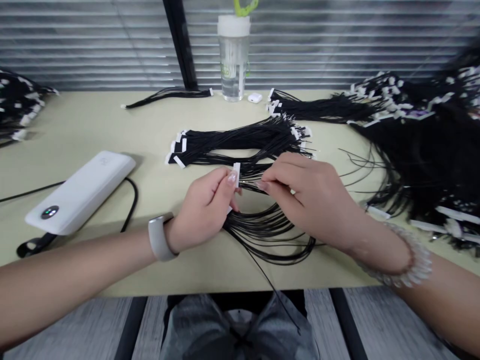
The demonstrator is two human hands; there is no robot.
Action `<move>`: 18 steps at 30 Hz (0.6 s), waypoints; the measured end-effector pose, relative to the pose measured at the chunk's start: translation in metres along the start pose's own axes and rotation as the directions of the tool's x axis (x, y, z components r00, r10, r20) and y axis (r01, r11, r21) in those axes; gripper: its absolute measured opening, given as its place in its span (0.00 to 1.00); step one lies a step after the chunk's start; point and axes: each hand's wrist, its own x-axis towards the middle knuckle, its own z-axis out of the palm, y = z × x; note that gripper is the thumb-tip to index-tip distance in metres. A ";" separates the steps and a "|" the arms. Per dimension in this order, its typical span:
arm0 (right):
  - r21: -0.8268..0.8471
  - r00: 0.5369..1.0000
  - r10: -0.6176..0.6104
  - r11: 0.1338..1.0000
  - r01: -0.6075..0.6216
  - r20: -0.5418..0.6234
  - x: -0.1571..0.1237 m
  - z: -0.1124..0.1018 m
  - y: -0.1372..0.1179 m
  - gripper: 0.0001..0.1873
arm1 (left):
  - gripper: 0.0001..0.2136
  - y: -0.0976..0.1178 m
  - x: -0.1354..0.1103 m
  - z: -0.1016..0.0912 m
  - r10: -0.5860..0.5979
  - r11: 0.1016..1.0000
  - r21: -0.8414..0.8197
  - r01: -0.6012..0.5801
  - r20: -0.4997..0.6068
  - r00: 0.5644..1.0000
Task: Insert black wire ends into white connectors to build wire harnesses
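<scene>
Between thumb and fingers, my left hand [210, 207] grips a white connector [237, 174] standing on edge. Thin black wires [253, 175] run from that connector toward my right hand [311, 195]. The right thumb and index finger are pinched together on a thin black wire close to the connector; its tip is too small to make out. Below both hands a loop of black wires [270, 225] curves over the table, and one loose wire hangs past the front edge.
Finished-looking bundles of black wires [240, 140] with white connectors lie just behind my hands. A large heap of wires [423, 155] fills the right side. A white power bank [82, 192] with a cable is at left. A bottle [234, 60] and earphone case [255, 98] stand at the back.
</scene>
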 end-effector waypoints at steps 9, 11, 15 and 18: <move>-0.016 1.000 0.012 1.000 -0.012 0.003 0.000 0.001 -0.002 0.08 | 0.16 0.001 -0.001 0.000 0.031 0.999 0.005 -0.032 0.029 0.999; -0.020 1.000 0.007 1.000 -0.007 0.010 0.000 0.000 -0.002 0.08 | 0.16 0.001 0.000 0.000 0.029 1.000 0.008 -0.029 0.030 0.999; 0.005 0.999 -0.038 0.999 0.038 0.008 0.001 -0.001 -0.002 0.09 | 0.16 0.002 0.001 0.000 0.043 0.999 0.008 -0.044 0.041 0.998; 0.032 0.999 -0.040 0.999 0.040 0.007 0.001 -0.001 -0.002 0.09 | 0.15 0.004 0.000 -0.001 0.059 0.998 0.014 -0.059 0.053 0.997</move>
